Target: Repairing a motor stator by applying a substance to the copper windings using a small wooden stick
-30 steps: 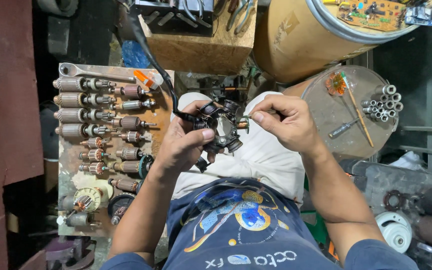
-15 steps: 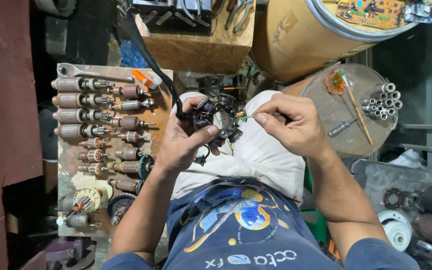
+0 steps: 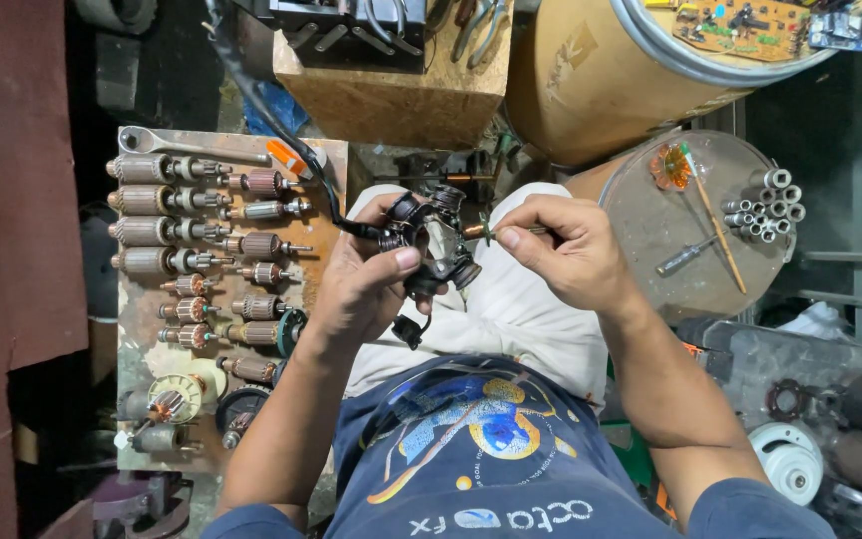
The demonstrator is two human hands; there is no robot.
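Motor part (image 3: 429, 240) in left hand (image 3: 361, 284), beside right hand (image 3: 561, 250)

The person wears a dark blue T-shirt (image 3: 491, 459) with short sleeves and a round blue, yellow and orange print on the chest, above pale off-white trousers (image 3: 511, 309). Both forearms are uncovered, with no gloves or watch.

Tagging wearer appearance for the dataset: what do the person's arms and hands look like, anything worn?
Both hands, left hand and right hand, are bare: no gloves, and no rings or watch that I can see. Forearms are bare too. Short dark blue sleeves end at the upper arms, part of a blue T-shirt with a colourful print on its front.
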